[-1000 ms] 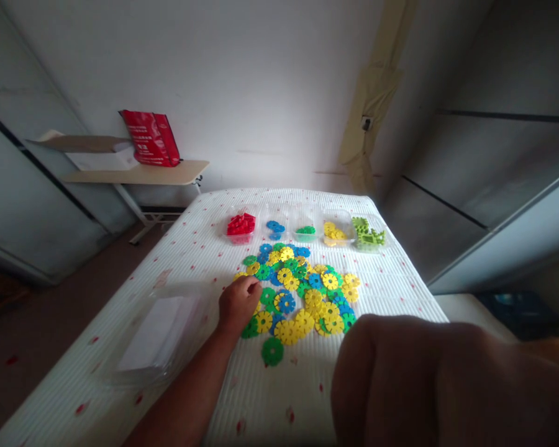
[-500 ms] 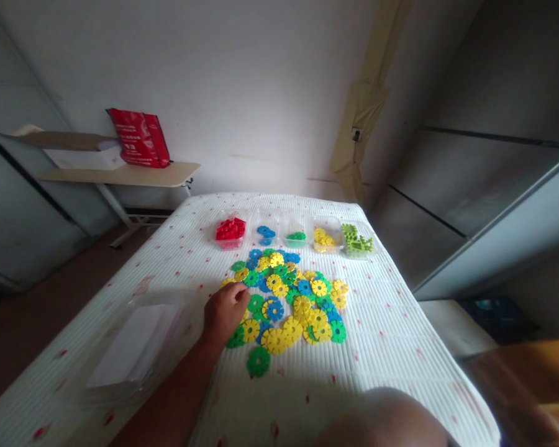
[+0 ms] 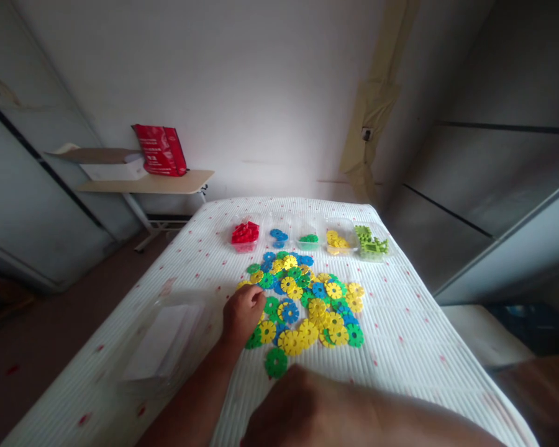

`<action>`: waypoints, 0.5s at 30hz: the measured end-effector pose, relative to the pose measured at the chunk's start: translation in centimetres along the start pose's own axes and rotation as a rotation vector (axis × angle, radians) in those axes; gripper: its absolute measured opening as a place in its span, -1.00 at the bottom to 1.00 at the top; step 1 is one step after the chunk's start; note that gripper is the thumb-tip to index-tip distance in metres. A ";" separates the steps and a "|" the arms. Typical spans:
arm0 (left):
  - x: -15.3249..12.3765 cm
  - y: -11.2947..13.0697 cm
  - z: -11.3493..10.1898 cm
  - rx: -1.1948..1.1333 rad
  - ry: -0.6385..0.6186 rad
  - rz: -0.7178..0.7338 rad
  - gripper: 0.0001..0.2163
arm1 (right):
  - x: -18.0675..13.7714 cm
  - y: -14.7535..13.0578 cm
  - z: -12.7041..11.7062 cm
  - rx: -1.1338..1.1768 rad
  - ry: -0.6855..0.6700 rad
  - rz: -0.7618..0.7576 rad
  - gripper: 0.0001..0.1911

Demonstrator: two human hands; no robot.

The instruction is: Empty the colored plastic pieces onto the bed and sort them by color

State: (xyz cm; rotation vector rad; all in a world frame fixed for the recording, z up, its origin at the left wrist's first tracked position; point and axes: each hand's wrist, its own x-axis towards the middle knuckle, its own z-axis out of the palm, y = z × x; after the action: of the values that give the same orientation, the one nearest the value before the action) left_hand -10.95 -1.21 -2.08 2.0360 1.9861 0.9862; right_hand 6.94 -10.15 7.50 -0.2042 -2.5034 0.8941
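- Head view, centre of the frame: the left hand (image 3: pixel 242 313) rests on the left edge of a heap of flower-shaped discs (image 3: pixel 307 298) in yellow, green and blue, spread over a white ribbed bed (image 3: pixel 400 347) dotted with small red marks.
- The fingers of that hand curl down onto the discs; whether they pinch one cannot be told from here.
- Bottom centre: the right hand (image 3: pixel 307 410) looms large and blurred close to the camera, just below a lone green disc (image 3: pixel 276 362) that lies apart from the heap; whether its fingers are clenched or released cannot be told.
- Above the heap, a row of 5 clear trays (image 3: pixel 310 239) holds sorted pieces, from left to right red, blue, green, yellow and lime.
- Lower left: a clear plastic lid (image 3: pixel 163 338) lies on the bed beside the left forearm.
- Upper left: a red bag (image 3: pixel 161 150) and a cardboard box (image 3: pixel 105 162) sit on a side table (image 3: pixel 158 183) against the wall.
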 end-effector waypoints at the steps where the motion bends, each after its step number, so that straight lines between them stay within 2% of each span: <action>1: 0.0 0.0 0.0 -0.011 0.033 0.027 -0.85 | -0.1 0.3 -0.9 -0.016 0.047 0.008 -0.70; 3: 0.1 0.2 -0.2 -0.026 0.100 0.087 -0.85 | -1.2 1.8 -3.0 -0.086 0.217 0.106 -0.71; 4: 0.2 0.3 -0.3 -0.026 0.116 0.117 -0.83 | -2.1 3.0 -4.1 -0.167 0.346 0.199 -0.71; 6: 0.5 0.6 -0.4 0.000 0.100 0.166 -0.77 | -4.6 6.0 -6.0 -0.419 0.474 0.351 -0.73; 8: 0.9 1.0 -0.4 0.067 0.028 0.191 -0.65 | -7.4 9.1 -7.1 -0.669 0.468 0.509 -0.72; 10: 1.5 1.5 -0.1 0.154 -0.067 0.167 -0.53 | -9.9 11.9 -7.3 -0.830 0.491 0.661 -0.58; 13: 3.1 2.1 0.8 0.244 -0.200 0.043 -0.43 | -12.3 14.7 -6.4 -0.889 0.496 0.835 -0.47; 15: 4.2 2.5 1.5 0.266 -0.271 -0.051 -0.40 | -12.5 15.6 -5.7 -0.863 0.463 0.875 -0.45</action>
State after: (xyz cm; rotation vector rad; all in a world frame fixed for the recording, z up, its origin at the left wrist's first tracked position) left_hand -8.36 2.85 -0.44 2.0996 2.0963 0.4252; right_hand 20.35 1.54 -3.22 -1.6446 -2.1361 -0.0773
